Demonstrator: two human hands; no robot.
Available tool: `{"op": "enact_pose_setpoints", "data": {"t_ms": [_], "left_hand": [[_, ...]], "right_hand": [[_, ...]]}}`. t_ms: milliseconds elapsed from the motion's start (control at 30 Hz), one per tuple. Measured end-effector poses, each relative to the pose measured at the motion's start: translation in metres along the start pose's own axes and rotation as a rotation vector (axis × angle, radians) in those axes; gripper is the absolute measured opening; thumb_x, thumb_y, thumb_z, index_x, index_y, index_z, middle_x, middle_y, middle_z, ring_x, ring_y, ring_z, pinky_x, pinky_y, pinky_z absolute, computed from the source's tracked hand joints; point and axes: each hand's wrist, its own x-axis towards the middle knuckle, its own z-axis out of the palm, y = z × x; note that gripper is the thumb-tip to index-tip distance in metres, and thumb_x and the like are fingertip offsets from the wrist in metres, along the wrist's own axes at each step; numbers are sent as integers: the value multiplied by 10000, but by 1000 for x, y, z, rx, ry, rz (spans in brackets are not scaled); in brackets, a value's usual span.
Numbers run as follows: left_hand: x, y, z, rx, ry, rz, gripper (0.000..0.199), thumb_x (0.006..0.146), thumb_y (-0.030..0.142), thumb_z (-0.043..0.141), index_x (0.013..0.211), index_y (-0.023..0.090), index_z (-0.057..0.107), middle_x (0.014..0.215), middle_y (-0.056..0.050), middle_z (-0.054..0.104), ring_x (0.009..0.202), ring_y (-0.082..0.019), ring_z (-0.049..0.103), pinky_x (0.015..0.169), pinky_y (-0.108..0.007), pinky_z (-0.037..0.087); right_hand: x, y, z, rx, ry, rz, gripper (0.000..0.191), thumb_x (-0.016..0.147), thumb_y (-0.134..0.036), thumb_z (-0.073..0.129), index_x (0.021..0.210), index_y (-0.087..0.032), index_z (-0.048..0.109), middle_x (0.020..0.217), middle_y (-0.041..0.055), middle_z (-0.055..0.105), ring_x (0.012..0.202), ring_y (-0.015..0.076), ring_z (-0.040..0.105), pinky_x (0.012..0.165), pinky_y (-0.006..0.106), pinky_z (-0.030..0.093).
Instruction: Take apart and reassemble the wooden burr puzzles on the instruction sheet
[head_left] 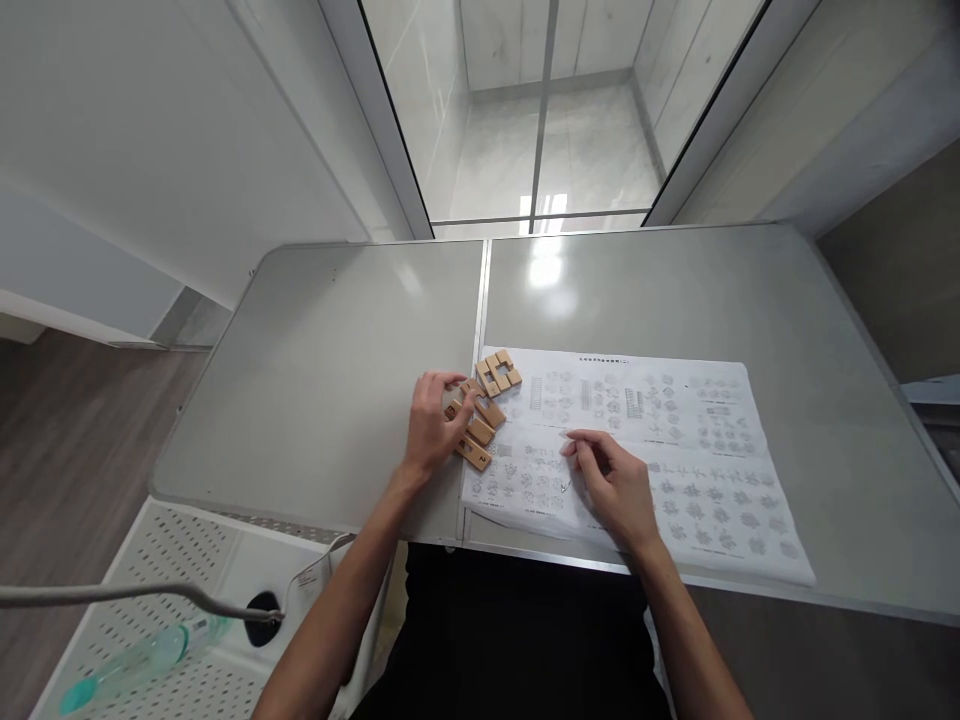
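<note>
My left hand (437, 420) is closed around the edge of a cluster of notched wooden puzzle pieces, its thumb pressed on one puzzle piece (453, 409). Other pieces lie beside it: a numbered wooden bar (474, 455), a short block (481, 431), a notched piece (490, 411) and a light interlocked group (499, 372) just beyond. Over the middle of a printed paper sheet (675, 450), my right hand (611, 485) rests with its fingers loosely bent and the tips apart. Nothing shows in it. The left palm is hidden.
Under both hands is a grey folding table (330, 380) with a metal seam (481, 300). A white perforated stool (172, 540) stands lower left, carrying a clear bottle (142, 655) with a teal cap and a grey cable (172, 590). Glass doors (555, 120) border the table's far edge.
</note>
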Motion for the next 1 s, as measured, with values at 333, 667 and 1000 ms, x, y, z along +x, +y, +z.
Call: {"op": "enact_pose_setpoints", "data": {"t_ms": [333, 667, 1000], "left_hand": [[34, 19, 41, 125, -204, 137, 711, 811, 363, 850, 1384, 206, 459, 1350, -124, 616, 1226, -314, 568, 1051, -462, 432], [35, 25, 54, 30, -259, 205, 632, 848, 222, 803, 1389, 201, 477, 1311, -116, 629, 1249, -300, 570, 1067, -462, 492], [27, 49, 69, 43, -388, 398, 606, 881, 285, 784, 1385, 198, 459, 1337, -127, 624, 1276, -309, 580, 1054, -489, 522]], "right_hand": [[1, 0, 0, 10, 6, -11, 250, 1029, -394, 524, 1085, -237, 711, 920, 34, 763, 763, 190, 704, 746, 313, 563], [3, -2, -2, 1, -17, -26, 243, 1032, -383, 527, 1093, -235, 709, 929, 34, 768, 777, 195, 711, 756, 312, 554], [3, 0, -1, 7, 7, -45, 243, 1027, -373, 530, 1108, -231, 710, 934, 41, 768, 746, 190, 701, 734, 315, 554]]}}
